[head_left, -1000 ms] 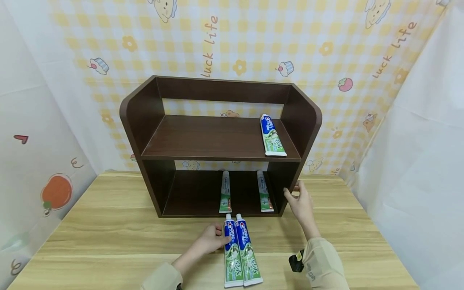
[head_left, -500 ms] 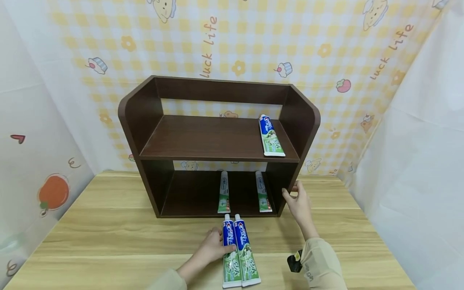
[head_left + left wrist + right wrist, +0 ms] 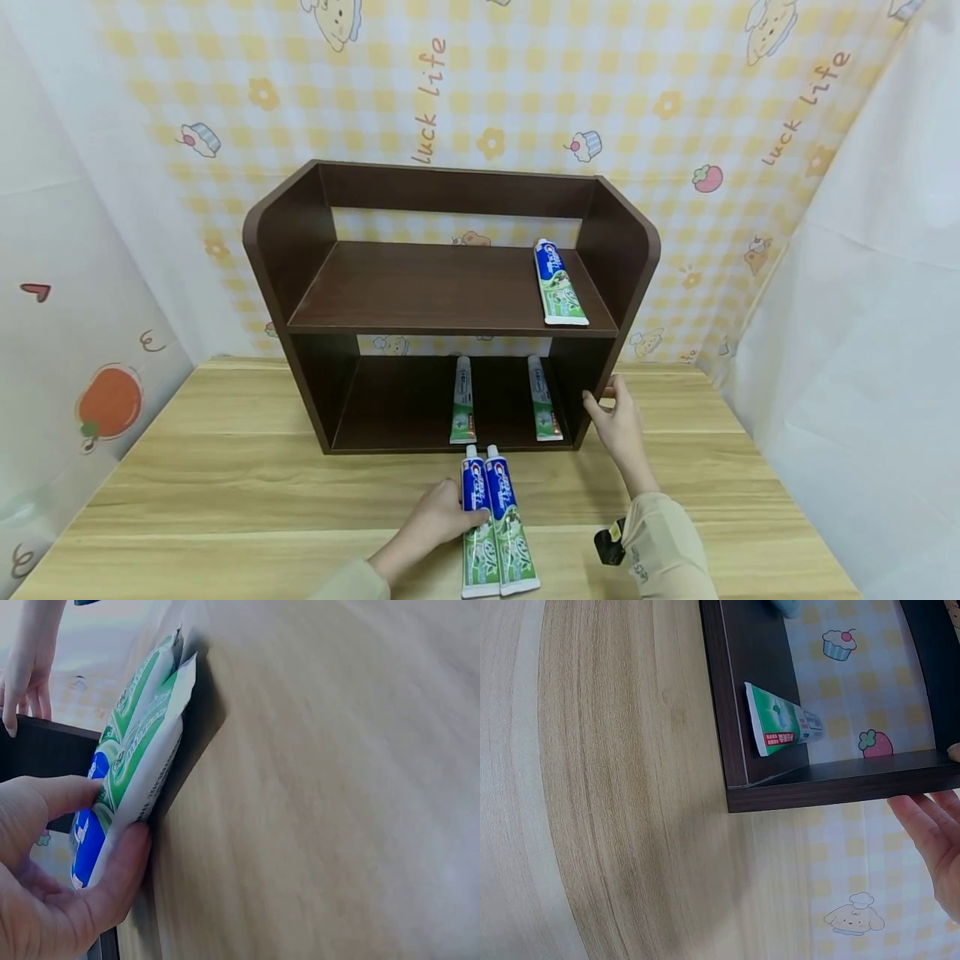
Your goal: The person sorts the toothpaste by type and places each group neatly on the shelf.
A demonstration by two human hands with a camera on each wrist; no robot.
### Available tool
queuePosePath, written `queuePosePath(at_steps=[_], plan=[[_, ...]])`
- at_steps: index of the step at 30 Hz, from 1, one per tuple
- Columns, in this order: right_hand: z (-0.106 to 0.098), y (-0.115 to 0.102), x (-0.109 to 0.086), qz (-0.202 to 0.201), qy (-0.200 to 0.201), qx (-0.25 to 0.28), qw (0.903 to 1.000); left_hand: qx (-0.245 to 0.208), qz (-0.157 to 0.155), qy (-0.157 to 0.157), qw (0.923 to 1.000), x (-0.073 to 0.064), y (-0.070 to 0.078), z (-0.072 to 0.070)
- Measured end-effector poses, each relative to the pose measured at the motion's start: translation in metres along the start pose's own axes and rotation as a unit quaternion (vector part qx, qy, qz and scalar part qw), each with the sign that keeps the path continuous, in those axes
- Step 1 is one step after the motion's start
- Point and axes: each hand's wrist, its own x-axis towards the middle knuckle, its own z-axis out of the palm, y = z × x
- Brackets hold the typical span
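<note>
Two blue-and-green toothpaste tubes lie side by side on the table in front of a dark brown shelf (image 3: 450, 287). My left hand (image 3: 442, 517) grips the left toothpaste tube (image 3: 481, 550) by its edge, thumb on top; in the left wrist view fingers (image 3: 124, 862) press along its side. The right toothpaste tube (image 3: 513, 542) lies against it, caps toward the shelf. My right hand (image 3: 618, 425) holds the shelf's right side panel, thumb inside and fingers outside. In the right wrist view those fingers (image 3: 922, 825) lie along the panel's outer face.
One more blue-and-green toothpaste tube (image 3: 558, 283) lies at the right end of the upper shelf. On the lower shelf lie two grey-and-green toothpaste tubes, a middle tube (image 3: 463, 404) and a right-hand tube (image 3: 544, 400). A checked cloth (image 3: 495, 83) hangs behind.
My left hand has closed in on the left tube, its thumb now lying farther over it. The right hand keeps its hold on the panel. The tubes stay in place.
</note>
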Motion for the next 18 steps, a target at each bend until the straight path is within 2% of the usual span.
queuePosePath(at_steps=[8, 18], plan=[[-0.0001, -0.0022, -0.0019, 0.0, -0.005, -0.003, 1.0, -0.041, -0.007, -0.029, 0.9987, 0.0005, -0.0011, -0.0019], [0.0, -0.0008, -0.0028, -0.002, 0.001, 0.004, 1.0, -0.113, -0.006, -0.055, 0.992, 0.0004, -0.0084, -0.0031]])
